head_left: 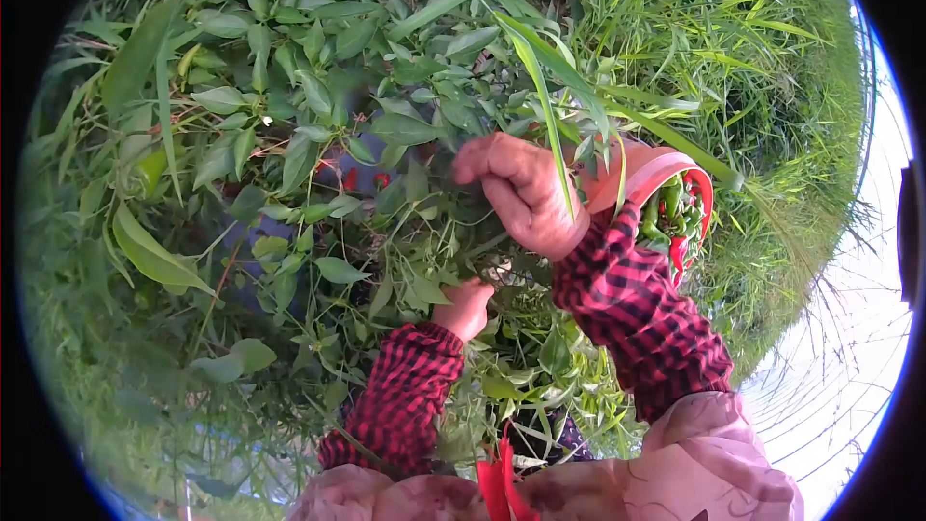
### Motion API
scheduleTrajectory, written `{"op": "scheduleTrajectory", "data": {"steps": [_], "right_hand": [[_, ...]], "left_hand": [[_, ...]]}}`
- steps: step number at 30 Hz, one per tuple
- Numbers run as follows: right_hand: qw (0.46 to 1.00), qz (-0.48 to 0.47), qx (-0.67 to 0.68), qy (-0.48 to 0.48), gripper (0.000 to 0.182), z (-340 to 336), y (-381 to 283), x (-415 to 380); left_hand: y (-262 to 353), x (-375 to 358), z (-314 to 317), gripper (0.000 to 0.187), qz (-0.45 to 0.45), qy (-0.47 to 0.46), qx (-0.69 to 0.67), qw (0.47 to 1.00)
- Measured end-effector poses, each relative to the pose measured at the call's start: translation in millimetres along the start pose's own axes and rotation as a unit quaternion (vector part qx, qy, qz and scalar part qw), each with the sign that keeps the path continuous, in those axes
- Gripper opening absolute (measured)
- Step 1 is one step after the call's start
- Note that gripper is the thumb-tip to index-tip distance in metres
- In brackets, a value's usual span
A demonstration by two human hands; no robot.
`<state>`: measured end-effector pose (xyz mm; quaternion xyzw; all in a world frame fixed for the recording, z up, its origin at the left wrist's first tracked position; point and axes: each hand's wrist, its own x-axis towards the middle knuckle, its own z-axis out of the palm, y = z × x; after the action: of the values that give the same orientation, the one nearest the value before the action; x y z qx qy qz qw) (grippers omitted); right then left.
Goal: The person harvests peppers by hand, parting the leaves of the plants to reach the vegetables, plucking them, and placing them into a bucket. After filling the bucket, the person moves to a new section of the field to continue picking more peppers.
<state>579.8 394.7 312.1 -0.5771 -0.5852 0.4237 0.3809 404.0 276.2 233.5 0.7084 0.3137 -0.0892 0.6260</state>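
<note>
My right hand (526,195) is over the pepper plants (338,116) with its fingers curled in. Whatever it may hold is hidden. Lower down, my left hand (465,311) reaches into the foliage; leaves cover its fingers. Small red peppers (383,180) show among the leaves, left of my right hand. Beside my right wrist, a pinkish-red bucket (644,174) lies tilted with its mouth toward the right. Inside it are many green peppers (666,212) and a few red ones (678,253).
Long grass blades (540,87) hang across the view near my right hand and the bucket. Dense tall grass (772,68) grows on the right. Bluish sheeting (265,241) shows beneath the plants. A red strip (502,482) hangs at my front.
</note>
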Motion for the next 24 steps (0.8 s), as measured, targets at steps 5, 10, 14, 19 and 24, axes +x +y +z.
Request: {"op": "scheduleTrajectory", "data": {"steps": [5,10,14,19,24], "right_hand": [[0.876,0.23,0.151,0.395,0.021,-63,138,99],[0.866,0.327,-0.378,-0.024,0.059,-68,167,78],[0.83,0.317,-0.356,-0.291,0.062,-64,222,27],[0.734,0.241,-0.609,-0.182,0.036,-32,158,24],[0.788,0.226,-0.534,-0.206,0.032,10,60,9]], "left_hand": [[-13,-2,-8,0.016,-0.118,0.075,-0.022,0.99],[-32,3,-17,0.012,-0.211,0.154,-0.443,0.857],[-32,8,-24,0.024,-0.218,0.219,-0.505,0.806],[-28,13,-26,0.018,-0.204,0.215,-0.535,0.791],[-15,14,-47,0.017,-0.111,0.115,-0.687,0.709]]}}
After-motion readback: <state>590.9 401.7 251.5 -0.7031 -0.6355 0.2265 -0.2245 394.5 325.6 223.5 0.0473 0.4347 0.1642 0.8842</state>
